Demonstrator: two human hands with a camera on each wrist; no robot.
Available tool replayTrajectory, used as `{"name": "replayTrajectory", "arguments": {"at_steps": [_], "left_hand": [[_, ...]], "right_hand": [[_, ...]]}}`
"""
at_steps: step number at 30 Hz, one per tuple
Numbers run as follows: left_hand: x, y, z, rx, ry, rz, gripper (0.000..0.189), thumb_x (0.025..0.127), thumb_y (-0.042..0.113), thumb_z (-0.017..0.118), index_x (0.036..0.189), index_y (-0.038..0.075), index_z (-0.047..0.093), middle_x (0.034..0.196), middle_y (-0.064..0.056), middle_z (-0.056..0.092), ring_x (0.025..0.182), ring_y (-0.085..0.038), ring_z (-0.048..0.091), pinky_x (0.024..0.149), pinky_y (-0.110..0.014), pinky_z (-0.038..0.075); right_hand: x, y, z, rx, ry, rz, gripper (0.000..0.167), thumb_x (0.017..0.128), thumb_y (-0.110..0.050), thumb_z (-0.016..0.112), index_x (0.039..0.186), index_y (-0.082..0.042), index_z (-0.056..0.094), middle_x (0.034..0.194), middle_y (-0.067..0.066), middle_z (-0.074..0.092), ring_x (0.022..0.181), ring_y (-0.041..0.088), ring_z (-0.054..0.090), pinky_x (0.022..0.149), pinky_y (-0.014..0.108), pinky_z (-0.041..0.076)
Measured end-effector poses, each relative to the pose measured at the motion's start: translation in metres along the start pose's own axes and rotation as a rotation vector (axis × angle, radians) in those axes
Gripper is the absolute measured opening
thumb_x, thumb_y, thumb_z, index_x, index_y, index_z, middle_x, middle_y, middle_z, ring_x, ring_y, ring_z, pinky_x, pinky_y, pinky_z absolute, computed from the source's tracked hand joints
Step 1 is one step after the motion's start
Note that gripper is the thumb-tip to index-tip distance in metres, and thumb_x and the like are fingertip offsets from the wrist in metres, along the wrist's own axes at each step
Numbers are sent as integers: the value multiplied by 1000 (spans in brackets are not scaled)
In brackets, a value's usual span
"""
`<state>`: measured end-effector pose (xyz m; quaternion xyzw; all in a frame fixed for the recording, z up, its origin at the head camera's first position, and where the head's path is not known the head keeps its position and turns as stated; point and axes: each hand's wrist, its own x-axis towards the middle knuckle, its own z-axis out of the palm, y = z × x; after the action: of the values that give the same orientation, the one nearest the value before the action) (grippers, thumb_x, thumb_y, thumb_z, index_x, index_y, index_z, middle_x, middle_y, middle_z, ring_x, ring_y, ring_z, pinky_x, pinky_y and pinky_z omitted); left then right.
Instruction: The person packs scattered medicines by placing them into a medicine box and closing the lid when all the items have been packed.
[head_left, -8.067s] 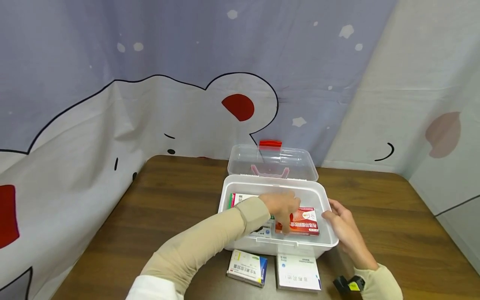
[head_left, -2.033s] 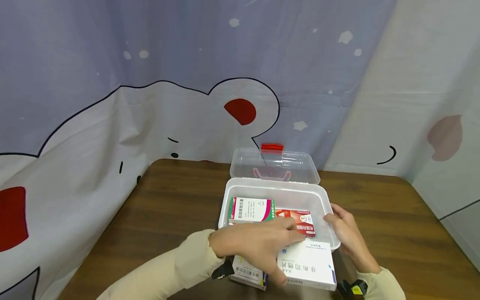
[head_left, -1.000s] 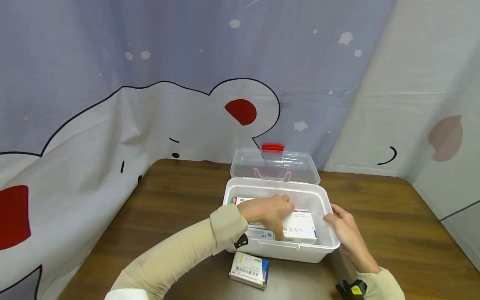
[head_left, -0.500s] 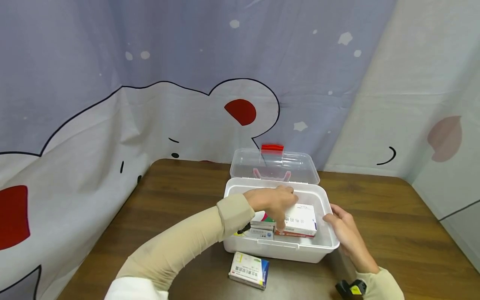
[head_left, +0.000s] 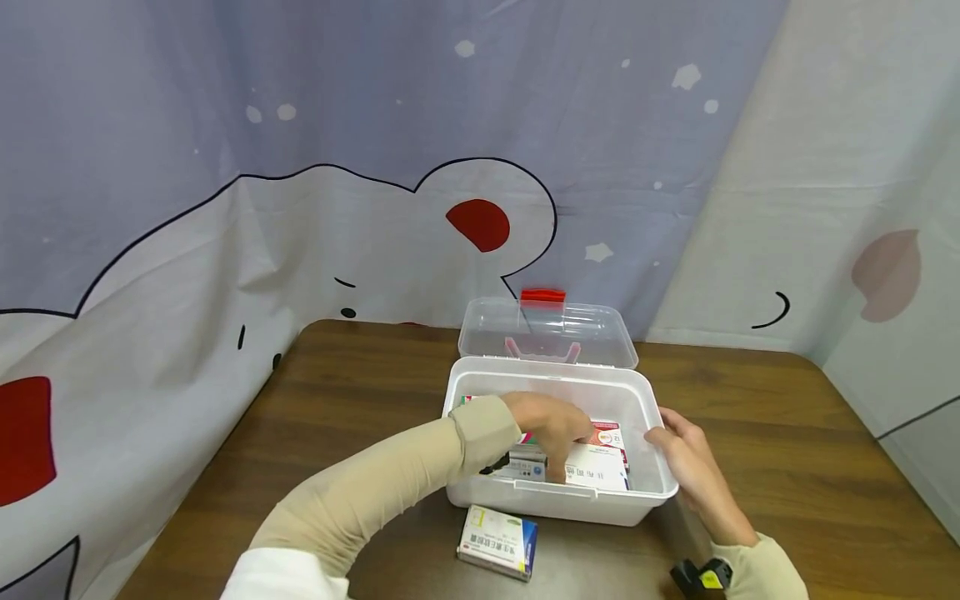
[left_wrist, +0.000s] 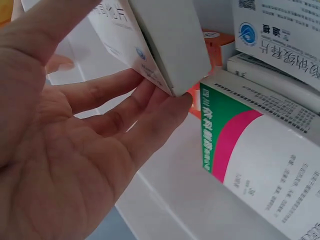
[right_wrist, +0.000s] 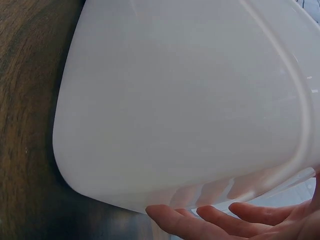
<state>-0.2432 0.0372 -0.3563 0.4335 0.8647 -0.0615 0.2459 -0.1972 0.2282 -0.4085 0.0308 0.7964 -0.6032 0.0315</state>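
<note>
My left hand reaches into the white plastic storage box and pinches a white medicine box near its front wall. In the left wrist view, the thumb and fingers hold that medicine box by its edges. A red medicine box lies just behind it. To its left is a stack of cartons, including a white, green and magenta box. My right hand grips the right rim, thumb on top; in the right wrist view its fingers lie along the storage box's outer wall.
One more white, yellow and blue medicine box lies on the wooden table in front of the storage box. The clear lid with a red latch is swung back towards the curtain.
My left hand has carried the white medicine box from the table into the storage box, then shifted it towards the front wall, exposing the red box again. The right hand stays on the rim.
</note>
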Motion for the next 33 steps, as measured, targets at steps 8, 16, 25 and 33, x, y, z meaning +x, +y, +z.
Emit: {"name": "replayTrajectory", "arguments": {"at_steps": [8, 16, 25, 33], "left_hand": [[2, -2, 6, -32, 0, -40, 41, 65, 28, 83, 89, 16, 52, 83, 8, 52, 75, -7, 47, 65, -19, 40], [4, 2, 12, -19, 61, -29, 41, 64, 28, 83, 90, 18, 53, 83, 9, 52, 77, -7, 48, 67, -18, 40], [0, 5, 4, -12, -48, -37, 43, 67, 23, 80, 101, 17, 55, 91, 8, 52, 83, -8, 49, 70, -21, 41], [0, 2, -1, -30, -112, 30, 33, 68, 19, 79, 88, 11, 54, 81, 6, 49, 76, -7, 46, 66, -17, 40]], "right_hand": [[0, 0, -2, 2, 1, 8, 46, 90, -4, 41, 133, 8, 34, 114, 30, 51, 86, 26, 60, 69, 43, 53], [-1, 2, -3, 0, 13, 17, 46, 89, -5, 41, 133, 7, 36, 113, 30, 51, 83, 25, 61, 67, 42, 53], [-1, 2, -1, 27, 14, 5, 44, 89, -4, 41, 131, 7, 37, 106, 26, 55, 82, 25, 61, 65, 41, 54], [1, 0, -1, 1, 8, -1, 45, 89, -5, 42, 132, 8, 37, 114, 31, 50, 85, 25, 60, 67, 40, 54]]}}
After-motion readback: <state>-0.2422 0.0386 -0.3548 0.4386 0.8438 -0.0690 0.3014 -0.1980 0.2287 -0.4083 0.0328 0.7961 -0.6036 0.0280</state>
